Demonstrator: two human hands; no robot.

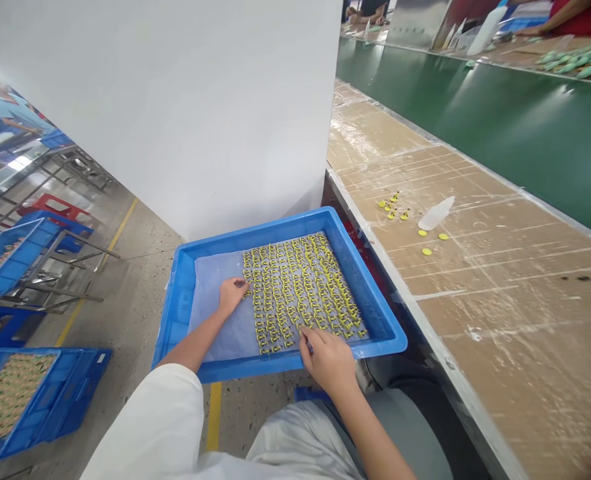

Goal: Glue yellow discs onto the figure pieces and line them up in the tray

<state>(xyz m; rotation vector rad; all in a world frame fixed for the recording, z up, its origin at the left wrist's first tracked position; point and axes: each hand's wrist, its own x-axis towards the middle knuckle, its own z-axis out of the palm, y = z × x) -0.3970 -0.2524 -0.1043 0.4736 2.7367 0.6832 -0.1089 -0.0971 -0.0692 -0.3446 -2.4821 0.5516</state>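
A blue plastic tray [375,313] rests in front of me, lined with a pale sheet [215,320]. Rows of several small yellow parts [300,287] cover the sheet's right half. My left hand [232,294] lies inside the tray at the left edge of the rows, its fingertips pinched on a small yellow part. My right hand [328,359] sits at the tray's near rim, fingers curled and pressed at the near end of the rows; what they hold is hidden.
A taped cardboard-topped table [500,280] runs along the right, with loose yellow discs [428,251] and a clear bottle [436,213] lying on it. A green conveyor [500,113] is beyond it. A white panel [200,113] stands behind the tray. More blue trays [20,400] sit on the floor at left.
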